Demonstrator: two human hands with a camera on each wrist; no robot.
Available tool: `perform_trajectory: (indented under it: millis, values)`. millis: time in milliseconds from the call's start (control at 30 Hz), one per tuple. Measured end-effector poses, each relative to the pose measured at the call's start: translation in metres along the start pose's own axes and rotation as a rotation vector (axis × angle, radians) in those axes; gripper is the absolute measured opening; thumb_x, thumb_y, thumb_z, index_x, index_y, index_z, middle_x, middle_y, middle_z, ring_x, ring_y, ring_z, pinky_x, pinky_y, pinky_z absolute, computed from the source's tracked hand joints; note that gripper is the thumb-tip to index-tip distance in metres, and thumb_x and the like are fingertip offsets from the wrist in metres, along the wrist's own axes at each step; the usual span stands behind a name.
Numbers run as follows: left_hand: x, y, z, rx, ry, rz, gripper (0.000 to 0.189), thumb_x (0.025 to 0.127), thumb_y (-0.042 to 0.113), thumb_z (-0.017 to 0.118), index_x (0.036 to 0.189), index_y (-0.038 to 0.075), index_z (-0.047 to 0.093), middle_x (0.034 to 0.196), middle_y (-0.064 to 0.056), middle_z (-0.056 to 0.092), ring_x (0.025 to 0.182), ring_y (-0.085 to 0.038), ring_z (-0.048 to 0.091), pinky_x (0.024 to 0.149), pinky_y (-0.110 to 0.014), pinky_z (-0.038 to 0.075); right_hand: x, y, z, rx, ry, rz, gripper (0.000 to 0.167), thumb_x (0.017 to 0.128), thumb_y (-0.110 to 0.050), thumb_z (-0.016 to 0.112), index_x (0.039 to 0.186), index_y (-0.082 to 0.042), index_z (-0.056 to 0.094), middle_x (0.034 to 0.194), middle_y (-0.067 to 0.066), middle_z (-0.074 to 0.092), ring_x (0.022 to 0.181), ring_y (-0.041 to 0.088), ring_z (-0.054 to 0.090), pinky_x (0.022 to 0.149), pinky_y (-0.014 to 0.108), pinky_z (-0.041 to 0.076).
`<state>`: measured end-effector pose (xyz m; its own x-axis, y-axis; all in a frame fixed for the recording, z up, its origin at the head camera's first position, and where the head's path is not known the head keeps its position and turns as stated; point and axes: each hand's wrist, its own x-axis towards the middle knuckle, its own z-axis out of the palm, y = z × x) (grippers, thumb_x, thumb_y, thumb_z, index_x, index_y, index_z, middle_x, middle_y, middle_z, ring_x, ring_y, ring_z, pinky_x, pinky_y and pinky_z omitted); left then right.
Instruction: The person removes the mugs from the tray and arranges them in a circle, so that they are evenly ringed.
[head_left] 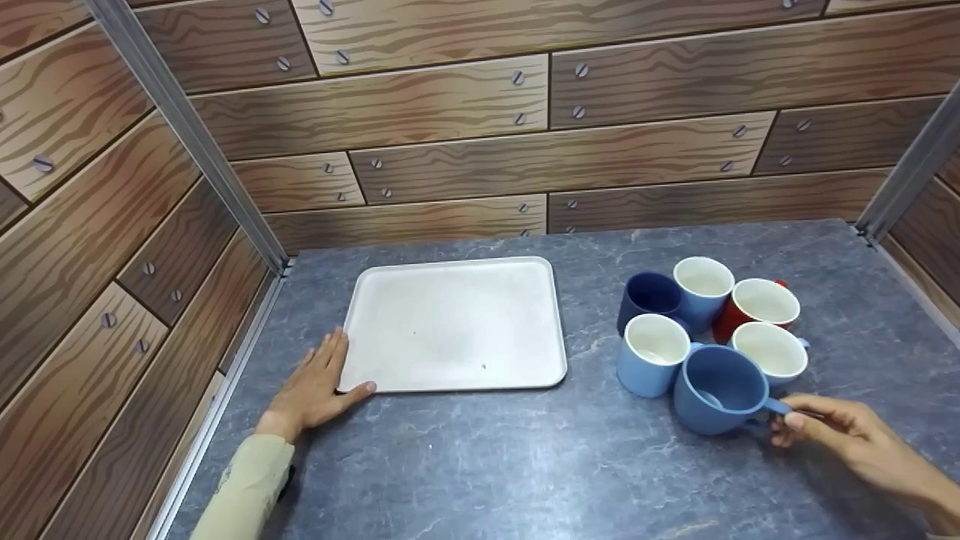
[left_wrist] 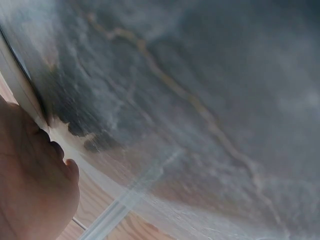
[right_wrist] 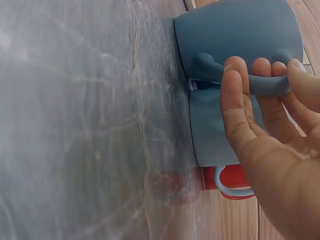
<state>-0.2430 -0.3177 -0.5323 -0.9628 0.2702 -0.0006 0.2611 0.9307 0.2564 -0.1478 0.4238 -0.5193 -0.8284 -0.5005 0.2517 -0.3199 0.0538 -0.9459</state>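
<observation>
My right hand [head_left: 855,442] holds the handle of a wide blue mug [head_left: 716,394] at the front of a group of mugs. The right wrist view shows its fingers curled round the handle [right_wrist: 270,85], the mug upright close to the table. Touching or close behind it stand a light blue mug [head_left: 649,367], another light blue one with a white inside [head_left: 776,356], a red mug [head_left: 761,300], a dark blue mug [head_left: 651,296] and a blue mug [head_left: 703,285]. My left hand [head_left: 315,390] rests with straight fingers against the left edge of a white tray [head_left: 454,330].
The grey marbled table [head_left: 517,457] carries tray and mugs, with a gap between them. Wood-patterned walls [head_left: 457,165] enclose the back and sides, joined by metal corner posts [head_left: 195,127]. Small dark specks lie on the tray.
</observation>
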Motion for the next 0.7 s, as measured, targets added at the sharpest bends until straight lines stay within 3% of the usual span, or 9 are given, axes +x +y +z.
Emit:
perform_trajectory:
  millis: [233, 467, 700]
  values:
    - [0.0003, -0.001, 0.0006, -0.01, -0.01, -0.012, 0.111, 0.099, 0.07, 0.057, 0.168, -0.006, 0.015, 0.177, -0.025, 0.012, 0.164, -0.045, 0.013, 0.134, -0.061, 0.014, 0.0004, -0.001, -0.0003, -0.001, 0.114, 0.058, 0.032, 0.106, 0.018, 0.043, 0.13, 0.017, 0.064, 0.11, 0.016, 0.081, 0.094, 0.019, 0.08, 0.082, 0.033, 0.067]
    - [0.0005, -0.002, 0.003, -0.008, -0.019, -0.017, 0.111, 0.099, 0.072, 0.056, 0.168, -0.005, 0.014, 0.177, -0.024, 0.011, 0.165, -0.044, 0.013, 0.134, -0.061, 0.014, 0.0025, -0.002, -0.0014, 0.035, 0.166, 0.049, 0.031, 0.105, 0.019, 0.047, 0.13, 0.019, 0.064, 0.112, 0.017, 0.081, 0.092, 0.025, 0.082, 0.079, 0.038, 0.067]
    - [0.0016, -0.0024, 0.0019, 0.003, -0.015, -0.017, 0.111, 0.099, 0.072, 0.056, 0.168, -0.005, 0.015, 0.177, -0.024, 0.012, 0.165, -0.044, 0.014, 0.134, -0.061, 0.015, 0.0031, -0.0092, 0.0006, -0.097, 0.219, 0.112, 0.028, 0.104, 0.016, 0.053, 0.13, 0.019, 0.065, 0.113, 0.008, 0.082, 0.09, 0.025, 0.082, 0.075, 0.038, 0.068]
